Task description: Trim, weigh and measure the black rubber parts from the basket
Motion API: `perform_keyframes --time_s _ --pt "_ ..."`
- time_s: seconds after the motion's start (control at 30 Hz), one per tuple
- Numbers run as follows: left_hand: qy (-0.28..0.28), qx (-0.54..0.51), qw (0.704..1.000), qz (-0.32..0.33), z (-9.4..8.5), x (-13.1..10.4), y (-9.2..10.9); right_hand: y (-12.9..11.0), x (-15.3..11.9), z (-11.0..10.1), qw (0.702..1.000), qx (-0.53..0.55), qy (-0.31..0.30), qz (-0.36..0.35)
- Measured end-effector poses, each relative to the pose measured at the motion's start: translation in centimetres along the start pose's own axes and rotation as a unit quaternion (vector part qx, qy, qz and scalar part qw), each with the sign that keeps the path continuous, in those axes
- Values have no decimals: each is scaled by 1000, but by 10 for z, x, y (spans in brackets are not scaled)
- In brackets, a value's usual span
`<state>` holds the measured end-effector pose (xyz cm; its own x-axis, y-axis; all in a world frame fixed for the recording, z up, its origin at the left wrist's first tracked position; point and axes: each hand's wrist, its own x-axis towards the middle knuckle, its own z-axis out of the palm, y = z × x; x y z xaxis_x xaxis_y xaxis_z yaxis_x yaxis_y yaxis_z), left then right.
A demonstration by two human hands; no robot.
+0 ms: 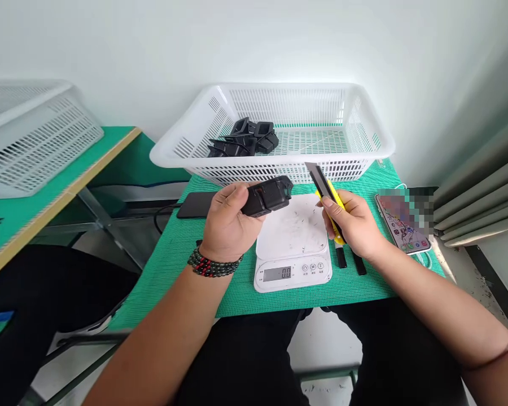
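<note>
Head view: the left fingers [237, 198] grip a black part [268, 197] by the scale [294, 270]; the right fingers [341, 213] hold a utility knife [322, 181], blade bared, apart from it. Seemingly blade work is in hand; any cut calls for clear fingertips. Green-covered bench [182, 254], white basket [279, 159] behind, pale wall [254, 39], curtain [482, 175] to the right.

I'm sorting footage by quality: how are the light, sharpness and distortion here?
Head view: soft, bright light on the wall; knife and black part fairly sharp; pixelation over some of the phone; right forearm seemingly stretched, like wide-angle distortion.
</note>
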<state>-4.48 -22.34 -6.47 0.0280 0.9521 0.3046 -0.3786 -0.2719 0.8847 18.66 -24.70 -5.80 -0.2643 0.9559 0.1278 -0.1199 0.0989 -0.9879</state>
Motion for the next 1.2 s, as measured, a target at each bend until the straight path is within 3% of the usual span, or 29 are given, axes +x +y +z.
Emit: perform_keyframes --time_s 0.27,0.5,0.6,0.7,0.8,0.97,1.2 --pt "-52 49 997 -6 11 -5 0 1 1 0 990 93 -55 89" --pt "-52 46 994 83 10 -3 0 6 -2 6 984 112 -71 118" --pt "-24 55 994 89 6 0 -3 6 -4 10 985 134 -48 100" --pt "-3 126 986 105 1 1 -5 2 -5 9 989 130 -23 66" --pt "-13 190 973 128 -2 0 -6 -4 -6 5 995 82 -27 48" --pt "-78 93 977 174 3 -2 -2 -3 -6 5 995 2 16 97" --pt "-6 71 986 150 9 0 -5 2 -5 3 988 -99 116 25"
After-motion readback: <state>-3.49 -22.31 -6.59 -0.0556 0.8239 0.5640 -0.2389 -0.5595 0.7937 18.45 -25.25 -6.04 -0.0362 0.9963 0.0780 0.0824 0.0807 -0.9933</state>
